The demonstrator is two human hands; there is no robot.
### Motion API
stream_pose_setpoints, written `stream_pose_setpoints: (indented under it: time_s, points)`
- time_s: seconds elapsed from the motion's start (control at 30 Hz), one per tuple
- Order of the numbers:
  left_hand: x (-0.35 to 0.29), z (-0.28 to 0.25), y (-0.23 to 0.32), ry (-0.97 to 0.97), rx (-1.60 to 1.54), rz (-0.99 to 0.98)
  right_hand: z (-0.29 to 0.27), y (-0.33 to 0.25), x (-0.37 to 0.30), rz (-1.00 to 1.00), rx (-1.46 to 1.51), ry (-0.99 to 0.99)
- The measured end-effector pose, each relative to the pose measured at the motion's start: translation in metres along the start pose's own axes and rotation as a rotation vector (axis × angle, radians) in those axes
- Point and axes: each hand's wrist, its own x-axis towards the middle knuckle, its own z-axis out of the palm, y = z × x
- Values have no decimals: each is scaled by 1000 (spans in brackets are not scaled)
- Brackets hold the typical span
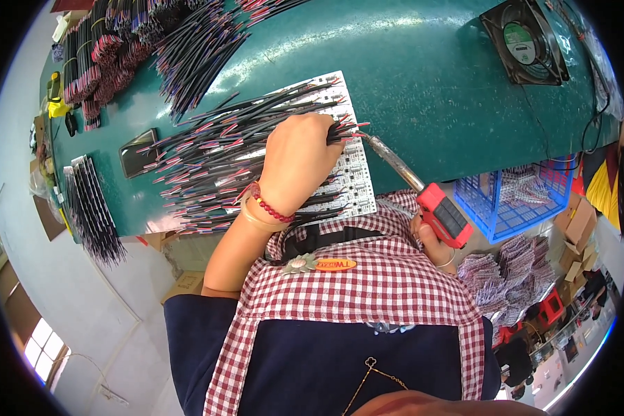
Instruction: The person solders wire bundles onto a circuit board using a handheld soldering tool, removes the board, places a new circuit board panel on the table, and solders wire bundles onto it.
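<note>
in the head view, from where i stand, the person's left hand (299, 154) is curled down in a fist around a bunch of black wires (334, 133), their red-tipped ends poking out past the fingers. the bunch is above the white circuit board panel (359, 182), with many more wires spread across the panel and off its left side on the green table (423, 83). the right hand (431, 241) is wrapped around the red handle of a soldering iron (442, 215); its tip comes right up by those wire ends, though i can't tell whether it touches.

beside the table, a blue plastic basket (492, 216) holds pale, pinkish bundled strips (523, 188), seen over its rim and through its slats. a similar heap (509, 274) lies below it. just right of the basket is a cardboard box (577, 220), its inside hard to make out.
</note>
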Motion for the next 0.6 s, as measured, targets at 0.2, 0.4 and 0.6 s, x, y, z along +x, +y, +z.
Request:
stream_pose_setpoints:
  time_s: [0.2,0.4,0.6]
  points:
    - [1,0,1,15,5,10,-4,5,-3,95,-65,-62]
    - [1,0,0,11,-7,8,-3,0,-5,-2,-93,-31]
    - [1,0,1,8,-10,15,3,-29,4,11,130,-35]
